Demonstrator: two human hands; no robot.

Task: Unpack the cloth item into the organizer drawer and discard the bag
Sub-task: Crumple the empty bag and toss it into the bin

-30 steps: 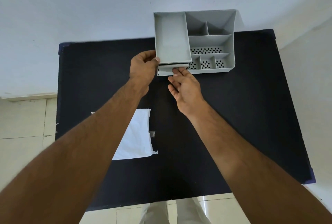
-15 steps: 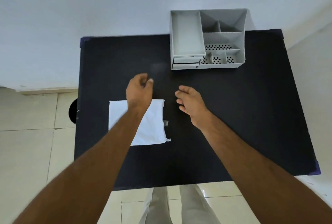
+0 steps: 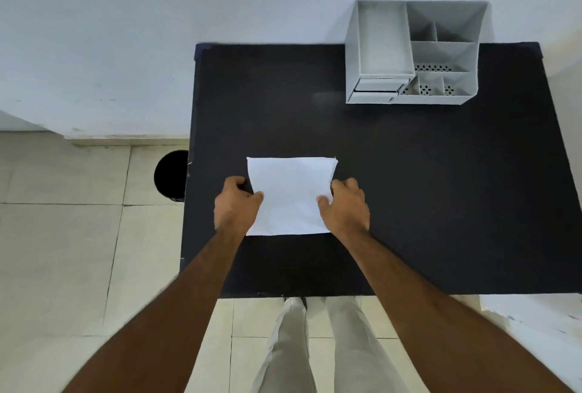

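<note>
Hands at frame centre pinch the white bag [image 3: 289, 196]: left hand [image 3: 236, 203] its left edge, right hand [image 3: 346, 203] its right edge, on the black surface [image 3: 409, 188]; grey organizer [image 3: 415, 52] sits upper right.

No text, label, brand, number or sign can be read anywhere. The white bag [image 3: 289, 194] shows a plain surface with no print, the grey organizer [image 3: 415, 52] carries no marking, only rows of round holes in its small trays, and the black table [image 3: 409, 188] is bare of lettering.
</note>
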